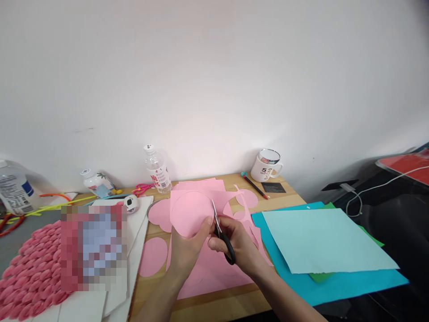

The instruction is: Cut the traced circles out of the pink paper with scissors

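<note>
My left hand point(191, 243) is closed on a piece of pink paper point(192, 212), its thumb lying over the lower right of a round outline. In my right hand point(234, 237) is a pair of scissors point(229, 250) with black handles. Their metal blades point up along the right edge of the round shape, with a strip of pink paper trailing off to the right. Under both hands lie larger pink sheets point(214, 273). Cut pink circles rest around them, one circle point(153, 256) at the left and another circle point(247, 198) at the back right.
A plastic bottle point(157, 172) and a white mug point(266, 166) stand by the wall. A black pencil point(254, 185) lies beside the mug. Blue sheets point(335, 286) and a pale sheet point(328, 241) overhang the table's right side. Pink petal-like pieces point(36, 268) cover the left.
</note>
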`<action>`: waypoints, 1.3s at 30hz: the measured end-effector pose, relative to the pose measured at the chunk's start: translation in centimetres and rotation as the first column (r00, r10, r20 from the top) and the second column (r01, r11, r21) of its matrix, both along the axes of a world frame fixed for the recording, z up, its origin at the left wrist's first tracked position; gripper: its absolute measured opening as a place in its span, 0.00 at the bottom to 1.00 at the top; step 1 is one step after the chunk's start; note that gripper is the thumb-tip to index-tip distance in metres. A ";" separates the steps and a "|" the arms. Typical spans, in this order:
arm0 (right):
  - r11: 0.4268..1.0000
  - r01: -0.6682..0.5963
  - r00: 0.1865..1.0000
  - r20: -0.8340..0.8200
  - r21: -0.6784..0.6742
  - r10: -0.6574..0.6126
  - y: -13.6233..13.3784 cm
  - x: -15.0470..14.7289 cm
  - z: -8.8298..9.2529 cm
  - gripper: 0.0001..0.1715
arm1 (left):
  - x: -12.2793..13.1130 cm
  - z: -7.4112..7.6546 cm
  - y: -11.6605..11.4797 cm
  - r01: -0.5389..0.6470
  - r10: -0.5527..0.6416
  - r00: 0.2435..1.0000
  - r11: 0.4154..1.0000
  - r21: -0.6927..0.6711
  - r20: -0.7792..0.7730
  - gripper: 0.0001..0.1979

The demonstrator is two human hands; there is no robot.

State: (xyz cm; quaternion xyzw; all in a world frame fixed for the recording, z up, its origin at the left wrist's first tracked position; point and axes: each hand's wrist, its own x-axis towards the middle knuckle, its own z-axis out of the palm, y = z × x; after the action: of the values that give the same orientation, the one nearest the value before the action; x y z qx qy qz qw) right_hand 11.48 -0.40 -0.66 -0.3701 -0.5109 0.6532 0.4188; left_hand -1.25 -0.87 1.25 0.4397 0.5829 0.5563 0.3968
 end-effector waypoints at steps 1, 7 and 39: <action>1.000 0.001 1.000 0.008 -0.003 -0.001 0.0 0.0 0.1 0.24 | 0.0 0.0 0.0 0.001 -0.001 1.000 1.000 -0.002 -0.002 0.15; 1.000 0.018 0.999 0.029 -0.014 -0.018 -0.1 -0.2 0.4 0.21 | 0.2 0.7 -0.2 0.003 -0.002 1.000 0.999 -0.051 0.027 0.14; 1.000 0.003 0.999 -0.049 0.019 -0.002 -0.2 -0.2 0.6 0.24 | 0.1 0.4 -0.5 -0.016 0.014 0.999 0.999 -0.037 -0.050 0.12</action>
State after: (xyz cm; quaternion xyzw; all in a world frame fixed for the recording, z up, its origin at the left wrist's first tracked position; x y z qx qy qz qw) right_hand 11.25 -0.65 -0.04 -0.3507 -0.5061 0.6565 0.4356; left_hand -1.12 -1.42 1.65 0.4417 0.6060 0.5372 0.3860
